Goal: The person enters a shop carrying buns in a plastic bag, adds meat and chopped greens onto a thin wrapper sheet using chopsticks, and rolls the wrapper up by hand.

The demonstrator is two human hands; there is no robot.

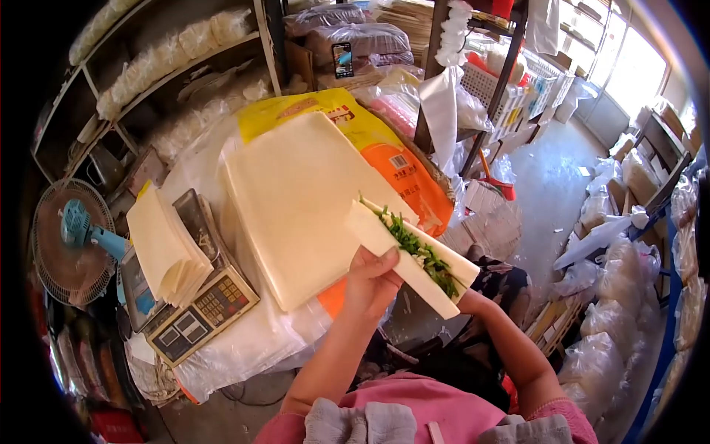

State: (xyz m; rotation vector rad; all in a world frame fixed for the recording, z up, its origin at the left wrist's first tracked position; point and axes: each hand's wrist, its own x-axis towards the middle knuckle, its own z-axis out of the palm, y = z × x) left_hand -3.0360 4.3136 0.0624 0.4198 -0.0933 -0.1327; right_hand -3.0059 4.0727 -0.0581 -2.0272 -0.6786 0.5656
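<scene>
Shelves full of wrapped packs can be seen on the left, and a shiny floor is seen far to the right. Clear plastic is spread over the bench, and a big stack of pale sheets is laid on its middle. Under the far and right edges of the stack, a yellow and orange bag is tucked. Near the right corner of the stack, one pale sheet is held up, bent like a long open boat, with chopped greens lined up inside. Its long side is pinched by the left hand, with the thumb pressed on the outside. The other end is held by the right hand, but most of its fingers are hidden by the sheet. At the left edge of the bench, a scale is set, with folded sheets piled on top. A round fan is placed just beside it. Past the far edge of the stack, a phone is propped upright near some bagged packs.
</scene>
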